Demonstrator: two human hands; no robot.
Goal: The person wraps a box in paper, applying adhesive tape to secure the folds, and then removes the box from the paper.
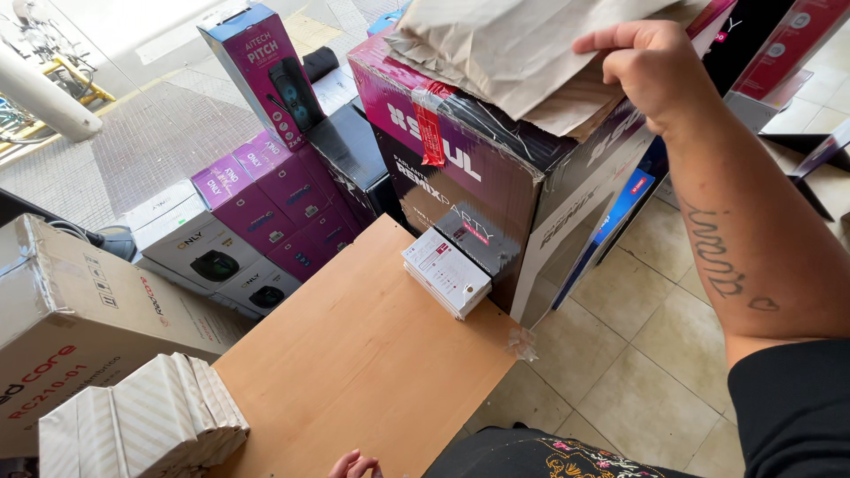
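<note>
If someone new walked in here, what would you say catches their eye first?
Most striking is the large dark and magenta carton standing at the wooden table's far end. The right hand grips brown paper lying on its top. Next, a small white box lies on the table against the carton, and purple boxes are stacked on the floor to the left.

Right arm bare from hands up to above the elbow, short black sleeve at the upper arm. Forearm carries a dark cursive-script tattoo running lengthwise, with a small outlined heart just below it. Black garment at the torso shows embroidered trim in yellow, pink and white floral motifs; left hand bare, only fingertips in view.
</note>
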